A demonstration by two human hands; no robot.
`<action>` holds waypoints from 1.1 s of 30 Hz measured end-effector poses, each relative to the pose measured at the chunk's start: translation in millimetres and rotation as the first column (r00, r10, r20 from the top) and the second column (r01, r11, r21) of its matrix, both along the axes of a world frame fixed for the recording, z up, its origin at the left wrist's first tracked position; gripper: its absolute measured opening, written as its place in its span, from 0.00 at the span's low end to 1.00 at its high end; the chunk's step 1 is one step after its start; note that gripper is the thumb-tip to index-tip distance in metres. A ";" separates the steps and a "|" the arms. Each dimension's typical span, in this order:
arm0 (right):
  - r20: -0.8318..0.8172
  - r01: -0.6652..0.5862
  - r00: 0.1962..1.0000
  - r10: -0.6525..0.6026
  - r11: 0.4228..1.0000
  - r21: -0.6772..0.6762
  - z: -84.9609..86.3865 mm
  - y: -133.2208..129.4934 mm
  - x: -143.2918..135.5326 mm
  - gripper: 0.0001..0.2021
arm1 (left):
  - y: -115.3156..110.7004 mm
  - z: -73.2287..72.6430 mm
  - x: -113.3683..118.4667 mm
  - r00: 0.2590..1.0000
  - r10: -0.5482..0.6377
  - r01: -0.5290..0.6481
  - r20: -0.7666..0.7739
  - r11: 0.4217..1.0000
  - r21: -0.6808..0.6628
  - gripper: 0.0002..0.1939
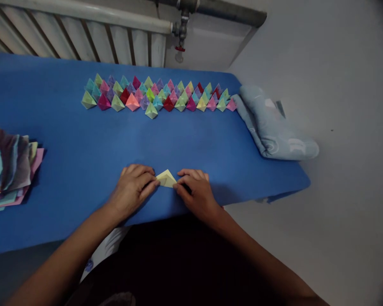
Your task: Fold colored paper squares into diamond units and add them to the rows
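A small yellow folded paper (166, 178) lies near the front edge of the blue-covered table, between my two hands. My left hand (136, 185) pinches its left corner between thumb and fingers. At the right corner, my right hand (195, 189) grips the paper with thumb and index finger, the other fingers curled above. The paper's top comes to a point, and crease lines show on its face. Beyond my hands stand rows of folded paper pieces (137, 95) in green, pink, red, blue and purple, with one pale green piece (151, 111) in front of the rows.
A stack of coloured paper sheets (15, 170) sits at the left. On the right, a folded grey-blue cloth (271, 123) rests by the wall. Behind the blue table cover (83, 144) are a white radiator (121, 40) and a pipe with a red-handled valve (180, 47).
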State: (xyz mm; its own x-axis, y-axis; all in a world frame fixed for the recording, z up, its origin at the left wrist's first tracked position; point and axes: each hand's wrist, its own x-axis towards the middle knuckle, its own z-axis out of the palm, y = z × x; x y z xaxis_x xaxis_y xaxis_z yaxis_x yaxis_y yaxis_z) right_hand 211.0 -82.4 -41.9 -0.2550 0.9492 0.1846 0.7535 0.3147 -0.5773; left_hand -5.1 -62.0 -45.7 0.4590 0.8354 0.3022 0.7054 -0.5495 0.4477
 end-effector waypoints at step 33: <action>0.308 -0.249 0.931 0.197 0.959 0.138 -4.7 -3.6 -0.9 0.16 | 11.2 -3.1 13.0 0.978 0.094 -0.098 -0.185 0.995 -0.013 0.11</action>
State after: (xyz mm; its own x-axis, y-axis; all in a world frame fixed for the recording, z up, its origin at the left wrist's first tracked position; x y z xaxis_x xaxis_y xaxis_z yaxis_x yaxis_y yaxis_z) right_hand 210.1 -86.0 -46.6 -0.5232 0.8217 0.2259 0.7777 0.5688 -0.2678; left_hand 7.9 -50.8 -48.7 0.4228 0.8837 0.2008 0.8257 -0.4669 0.3165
